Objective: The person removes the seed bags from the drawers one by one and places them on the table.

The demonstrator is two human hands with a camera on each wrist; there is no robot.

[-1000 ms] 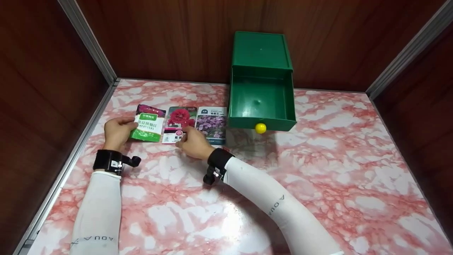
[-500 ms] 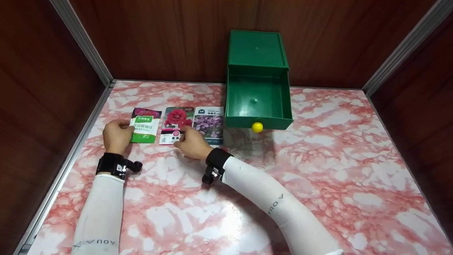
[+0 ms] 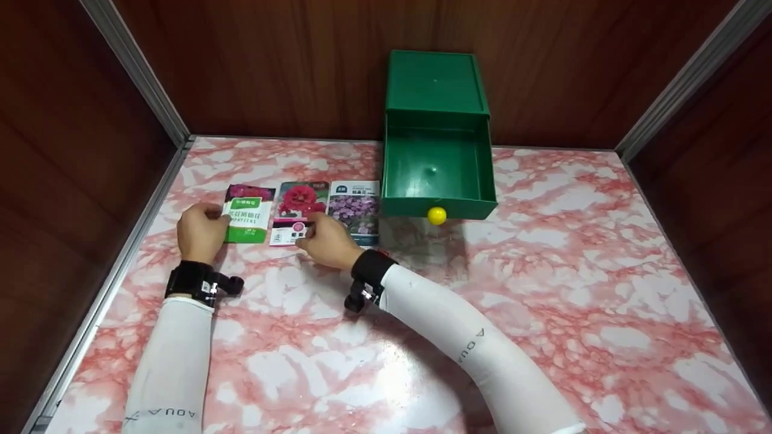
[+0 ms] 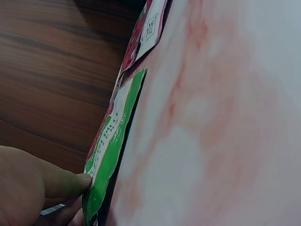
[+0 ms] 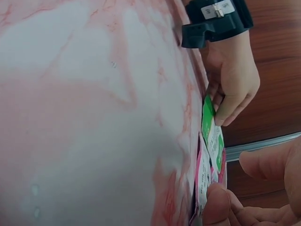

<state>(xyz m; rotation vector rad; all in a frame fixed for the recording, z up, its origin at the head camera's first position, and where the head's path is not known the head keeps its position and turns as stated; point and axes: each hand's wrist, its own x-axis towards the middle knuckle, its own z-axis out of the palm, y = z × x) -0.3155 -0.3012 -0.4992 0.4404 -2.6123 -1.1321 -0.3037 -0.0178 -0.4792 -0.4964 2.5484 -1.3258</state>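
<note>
Three seed packets lie in a row in the head view. My left hand [image 3: 202, 233] pinches the left edge of the green-and-white seed packet [image 3: 248, 220], thumb [image 4: 77, 184] on its front. In the middle lies a seed packet with a red flower [image 3: 300, 200]. My right hand [image 3: 330, 241] is over its lower right part, fingertips [image 5: 217, 205] right at its surface and one digit raised apart in the right wrist view. The purple-flower seed packet [image 3: 354, 212] is on the right, its lower left corner partly covered by that hand.
Behind and right of the packets stands a green box [image 3: 437, 81] with its drawer [image 3: 431, 163] pulled out, nothing inside. The drawer has a yellow knob [image 3: 436, 216]. Dark wood-look panels enclose the marbled pink-and-white table [image 3: 561, 289] at the back and sides.
The left hand has laid the green-and-white packet straighter and lower, its tilt gone. The right hand has stayed at the red-flower packet. The head view has shifted slightly.
</note>
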